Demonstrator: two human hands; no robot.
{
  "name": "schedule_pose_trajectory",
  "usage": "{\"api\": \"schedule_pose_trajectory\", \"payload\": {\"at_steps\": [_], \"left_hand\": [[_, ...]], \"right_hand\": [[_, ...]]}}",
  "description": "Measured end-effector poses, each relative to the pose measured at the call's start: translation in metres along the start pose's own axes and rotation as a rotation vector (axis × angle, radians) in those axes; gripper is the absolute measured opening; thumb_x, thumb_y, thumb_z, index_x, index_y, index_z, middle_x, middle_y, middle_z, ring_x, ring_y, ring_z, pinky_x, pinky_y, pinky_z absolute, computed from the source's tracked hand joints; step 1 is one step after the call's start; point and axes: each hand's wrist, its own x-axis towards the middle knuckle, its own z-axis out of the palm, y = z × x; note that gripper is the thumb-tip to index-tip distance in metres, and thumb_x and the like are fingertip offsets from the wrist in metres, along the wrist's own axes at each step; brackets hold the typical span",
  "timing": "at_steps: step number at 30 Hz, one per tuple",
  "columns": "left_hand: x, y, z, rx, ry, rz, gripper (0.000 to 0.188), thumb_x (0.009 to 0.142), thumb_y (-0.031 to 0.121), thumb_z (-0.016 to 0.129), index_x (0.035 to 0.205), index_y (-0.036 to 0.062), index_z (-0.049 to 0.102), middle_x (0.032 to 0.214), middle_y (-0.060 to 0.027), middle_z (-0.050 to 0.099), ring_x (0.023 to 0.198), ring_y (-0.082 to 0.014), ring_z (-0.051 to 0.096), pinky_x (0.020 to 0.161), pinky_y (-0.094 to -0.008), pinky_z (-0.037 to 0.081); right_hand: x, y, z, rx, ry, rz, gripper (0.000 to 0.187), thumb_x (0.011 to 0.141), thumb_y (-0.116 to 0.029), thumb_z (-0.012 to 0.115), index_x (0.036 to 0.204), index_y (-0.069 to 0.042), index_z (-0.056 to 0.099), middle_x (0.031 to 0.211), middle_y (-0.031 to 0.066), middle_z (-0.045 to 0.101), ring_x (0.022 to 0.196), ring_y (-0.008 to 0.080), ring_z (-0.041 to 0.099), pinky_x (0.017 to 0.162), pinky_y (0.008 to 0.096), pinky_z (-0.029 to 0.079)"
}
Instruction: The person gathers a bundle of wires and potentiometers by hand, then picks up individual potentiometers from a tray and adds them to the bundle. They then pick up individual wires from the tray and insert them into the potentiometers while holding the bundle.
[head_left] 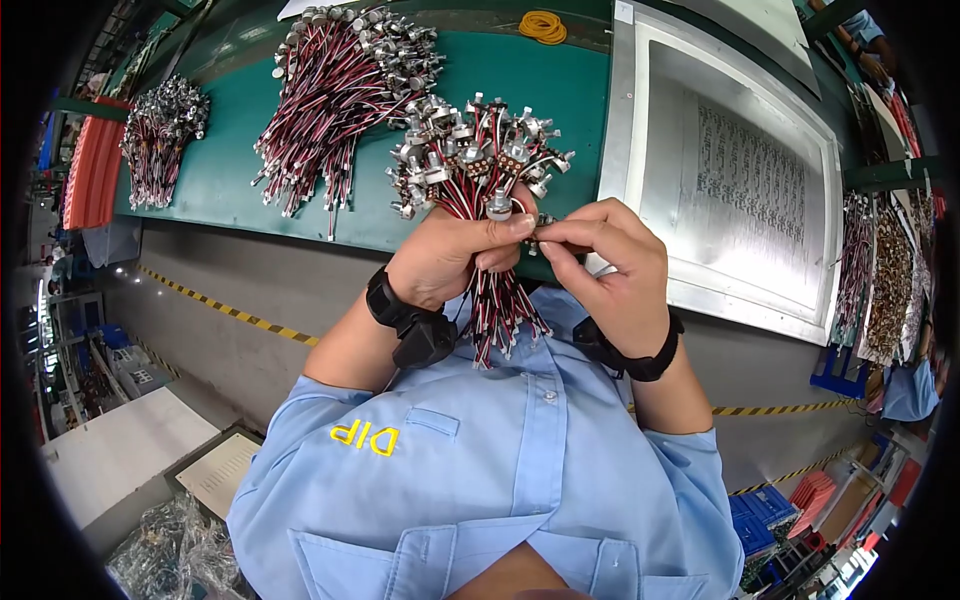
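My left hand (450,250) is closed round a thick bundle of wired potentiometers (470,150). Their metal bodies and shafts fan out above the fist, while red, black and white leads (500,310) hang below it. Beside it, my right hand (620,260) pinches thumb and forefinger on one small potentiometer (541,222) at the bundle's right side; the fingertips partly hide that piece. Both hands are held over the near edge of the green bench. Just beyond them lies a large pile of similar wired potentiometers (335,100).
A smaller pile of wired parts (165,140) lies on the green bench (235,100) at the left, near stacked red trays (92,165). To the right sits a metal-framed sheet (740,170). Yellow rubber bands (543,27) lie at the back.
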Motion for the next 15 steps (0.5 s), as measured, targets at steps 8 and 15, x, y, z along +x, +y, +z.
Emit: {"api": "schedule_pose_trajectory", "payload": {"at_steps": [8,15], "left_hand": [[-0.0013,0.0,0.0012,-0.046,-0.005,-0.019,0.014,0.085,0.012,0.063,0.091,0.0034,0.054,0.065,0.0042,0.047,0.048,-0.0029,0.036,0.047,-0.0197,0.029],[0.0011,-0.0058,-0.0057,-0.054,-0.045,-0.034,0.014,0.086,0.015,0.062,0.094,0.0084,0.053,0.077,0.0036,0.047,0.048,-0.0021,0.032,0.048,-0.02,0.027]], "right_hand": [[0.0068,-0.0042,-0.0037,-0.144,-0.091,-0.073,0.017,0.071,0.005,0.069,0.086,-0.003,0.066,0.08,0.0068,0.058,0.068,0.0149,0.058,0.057,0.0242,0.046],[0.0102,-0.0006,0.0016,-0.261,-0.047,-0.227,0.013,0.072,0.003,0.068,0.079,-0.002,0.059,0.079,0.007,0.057,0.069,0.0181,0.058,0.059,0.0265,0.046]]}}
